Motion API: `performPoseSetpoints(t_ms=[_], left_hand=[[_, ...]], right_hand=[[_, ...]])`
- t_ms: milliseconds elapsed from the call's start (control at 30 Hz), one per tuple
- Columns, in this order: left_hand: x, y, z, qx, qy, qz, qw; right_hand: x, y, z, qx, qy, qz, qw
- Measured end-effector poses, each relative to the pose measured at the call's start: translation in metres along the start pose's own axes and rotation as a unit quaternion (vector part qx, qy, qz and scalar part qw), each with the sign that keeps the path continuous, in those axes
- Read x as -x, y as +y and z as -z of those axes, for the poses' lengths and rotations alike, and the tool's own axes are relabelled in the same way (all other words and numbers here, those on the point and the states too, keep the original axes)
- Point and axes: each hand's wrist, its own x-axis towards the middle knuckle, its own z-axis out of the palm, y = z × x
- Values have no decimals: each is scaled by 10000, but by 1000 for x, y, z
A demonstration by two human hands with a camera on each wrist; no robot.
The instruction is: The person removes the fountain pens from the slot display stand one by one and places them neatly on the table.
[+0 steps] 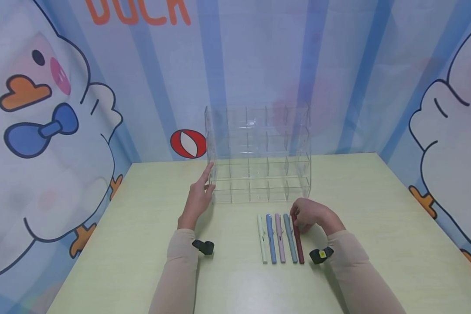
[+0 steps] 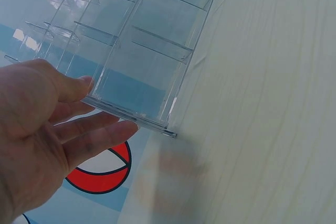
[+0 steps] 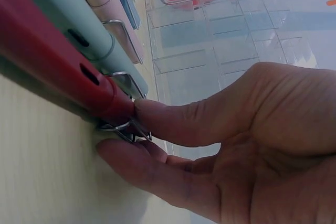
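Note:
A clear acrylic organizer point(image 1: 259, 183) with tiered compartments stands at the back of the table. My left hand point(image 1: 198, 198) holds its left side, thumb point(image 2: 79, 86) on one face of the side panel and fingers on the outside. Several clip-on pens lie side by side before it: pale green point(image 1: 262, 240), blue point(image 1: 271, 239), lilac point(image 1: 280, 238), teal point(image 1: 290, 239) and a dark red pen point(image 1: 298, 244) at the right end. My right hand point(image 1: 310, 214) pinches the clip end of the dark red pen between thumb and fingers, close over the table.
The pale wood-grain table point(image 1: 235, 283) reaches back to a striped cartoon backdrop point(image 1: 251, 65). The organizer stands near that backdrop. Each sleeve carries a small black wrist camera point(image 1: 321, 255).

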Motion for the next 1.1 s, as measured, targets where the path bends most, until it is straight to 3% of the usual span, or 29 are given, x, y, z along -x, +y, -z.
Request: performPoseSetpoints(t_ms=[467, 700, 867, 1000, 1100], left_hand=[[-2, 4, -5, -41, -58, -31, 10000], [0, 1, -1, -50, -47, 33, 10000], [4, -4, 5, -34, -19, 125, 9999], [5, -4, 5, 6, -11, 135, 9999], [6, -3, 2, 17, -67, 191, 9998]], right_hand=[[4, 5, 1, -176, 15, -43, 9998], [4, 6, 3, -161, 157, 254, 9994], [3, 7, 4, -597, 558, 617, 9947], [5, 8, 6, -1096, 946, 1108, 9832], [8, 10, 6, -1079, 1390, 1450, 9737]])
